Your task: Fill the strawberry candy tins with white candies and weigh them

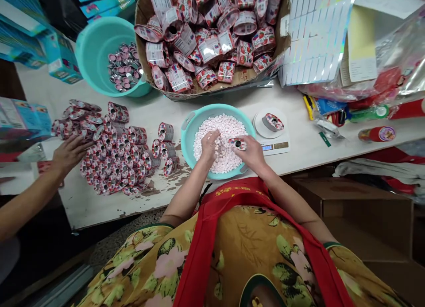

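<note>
A turquoise plastic basin holds a heap of small pinkish-white candies. Over the heap, my left hand has its fingers curled together around some candies, partly hidden from view. My right hand grips a small red-printed candy container, its dark round opening turned toward me, above the basin's right side. Just right of the basin, another printed container lies on the round pan of a white digital scale. Its display is lit, but I cannot read it.
Several printed containers stand clustered on the left; a co-worker's hand touches them. Behind are a cardboard box full of containers and a turquoise bucket of small round caps. Label sheets and a red jar lie right.
</note>
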Motion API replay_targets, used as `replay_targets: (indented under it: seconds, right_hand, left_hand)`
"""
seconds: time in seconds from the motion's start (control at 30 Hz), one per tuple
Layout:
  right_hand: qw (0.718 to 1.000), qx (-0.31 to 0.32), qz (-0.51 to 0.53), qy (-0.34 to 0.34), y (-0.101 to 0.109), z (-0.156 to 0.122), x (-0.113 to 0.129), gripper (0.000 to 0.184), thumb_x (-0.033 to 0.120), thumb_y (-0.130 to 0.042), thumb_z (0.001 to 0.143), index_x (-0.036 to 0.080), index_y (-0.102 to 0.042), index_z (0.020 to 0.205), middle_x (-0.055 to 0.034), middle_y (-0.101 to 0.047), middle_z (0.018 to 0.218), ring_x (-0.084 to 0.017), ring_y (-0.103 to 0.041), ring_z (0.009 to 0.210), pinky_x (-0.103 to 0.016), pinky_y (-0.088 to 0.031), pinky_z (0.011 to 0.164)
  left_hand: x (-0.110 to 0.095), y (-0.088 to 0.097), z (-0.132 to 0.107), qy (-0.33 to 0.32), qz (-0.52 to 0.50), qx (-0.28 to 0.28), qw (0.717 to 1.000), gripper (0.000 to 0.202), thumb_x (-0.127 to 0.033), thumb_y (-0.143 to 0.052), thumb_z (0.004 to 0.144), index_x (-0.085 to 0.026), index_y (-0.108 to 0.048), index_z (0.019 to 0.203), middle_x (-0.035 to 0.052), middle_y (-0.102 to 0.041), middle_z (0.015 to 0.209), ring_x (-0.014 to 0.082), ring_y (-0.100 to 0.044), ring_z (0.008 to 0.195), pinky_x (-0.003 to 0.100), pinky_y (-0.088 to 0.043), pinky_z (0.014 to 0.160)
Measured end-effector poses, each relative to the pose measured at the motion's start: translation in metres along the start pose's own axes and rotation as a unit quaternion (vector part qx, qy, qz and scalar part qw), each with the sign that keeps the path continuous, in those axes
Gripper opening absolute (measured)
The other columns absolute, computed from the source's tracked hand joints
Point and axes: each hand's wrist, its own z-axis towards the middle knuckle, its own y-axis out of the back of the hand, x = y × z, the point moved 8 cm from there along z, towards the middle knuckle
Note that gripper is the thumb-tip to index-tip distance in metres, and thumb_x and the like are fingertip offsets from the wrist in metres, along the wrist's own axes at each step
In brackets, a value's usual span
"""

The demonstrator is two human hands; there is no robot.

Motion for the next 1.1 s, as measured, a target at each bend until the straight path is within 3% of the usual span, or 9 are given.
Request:
replay_targets:
  seconds: [0.1,0.23,0.43,0.6,0.83,0.93,1.1]
  right_hand:
    - [0.996,0.071,-0.048,0.004,-0.032,-0.004,0.008,0.031,0.025,-0.072,0.077,0.023,-0.071,0.109,-0.0066,-0.072,0.105,-0.026,-0.067,0.101,-0.038,-0.053,0.089]
    - [0.994,0.084,-0.064,-0.001,-0.047,-0.002,0.012,0.035,0.024,-0.072,0.075,0.022,-0.070,0.110,-0.0063,-0.072,0.107,-0.027,-0.066,0.103,-0.038,-0.053,0.088]
    - [0.997,0.064,-0.046,0.000,-0.038,0.010,0.018,0.038,0.026,-0.072,0.074,0.022,-0.068,0.112,-0.0063,-0.072,0.113,-0.027,-0.067,0.106,-0.039,-0.052,0.093]
    - [0.998,0.049,-0.041,-0.029,-0.034,0.018,0.014,0.035,0.037,-0.073,0.075,0.020,-0.069,0.105,-0.0076,-0.073,0.108,-0.029,-0.068,0.101,-0.041,-0.053,0.090]
    - [1.000,0.002,-0.027,-0.009,-0.025,0.026,0.016,0.034,0.025,-0.071,0.071,0.021,-0.068,0.105,-0.0078,-0.072,0.110,-0.029,-0.066,0.104,-0.042,-0.052,0.093]
    - [1.000,0.013,-0.027,0.011,-0.024,0.030,0.022,0.033,0.025,-0.071,0.071,0.022,-0.068,0.103,-0.0077,-0.071,0.110,-0.029,-0.065,0.105,-0.042,-0.051,0.096]
    - [0.999,0.018,-0.029,-0.023,-0.017,0.035,0.015,0.033,0.025,-0.071,0.069,0.020,-0.068,0.101,-0.0068,-0.072,0.105,-0.027,-0.066,0.097,-0.041,-0.052,0.091]
  left_hand:
    - [-0.028,-0.013,-0.021,-0.058,-0.077,0.044,0.994,0.034,-0.045,-0.077,0.073,-0.020,-0.054,0.076,-0.0042,-0.053,0.065,0.0069,-0.044,0.045,0.021,-0.033,0.042]
    - [-0.041,-0.022,-0.031,-0.115,-0.125,0.026,0.985,0.040,-0.056,-0.071,0.077,-0.020,-0.054,0.079,-0.0019,-0.056,0.069,0.0108,-0.058,0.057,0.023,-0.048,0.053]
    - [-0.043,-0.028,-0.015,-0.105,-0.150,-0.024,0.983,0.047,-0.065,-0.064,0.084,-0.020,-0.051,0.077,-0.0040,-0.053,0.062,0.0087,-0.055,0.051,0.022,-0.047,0.053]
    - [-0.046,-0.042,-0.007,-0.094,-0.145,-0.006,0.985,0.048,-0.063,-0.063,0.087,-0.019,-0.051,0.073,-0.0034,-0.053,0.061,0.0086,-0.054,0.052,0.022,-0.048,0.055]
    - [-0.053,-0.049,-0.001,-0.116,-0.107,0.003,0.987,0.041,-0.057,-0.071,0.084,-0.020,-0.055,0.083,-0.0034,-0.056,0.068,0.0091,-0.059,0.059,0.022,-0.051,0.061]
    - [-0.059,-0.050,0.004,-0.140,-0.102,-0.006,0.985,0.038,-0.053,-0.074,0.083,-0.020,-0.055,0.085,-0.0053,-0.054,0.065,0.0082,-0.057,0.057,0.021,-0.050,0.060]
    - [-0.058,-0.065,0.003,-0.141,-0.083,0.044,0.986,0.038,-0.050,-0.075,0.084,-0.019,-0.053,0.079,-0.0068,-0.049,0.058,0.0069,-0.052,0.050,0.019,-0.046,0.054]
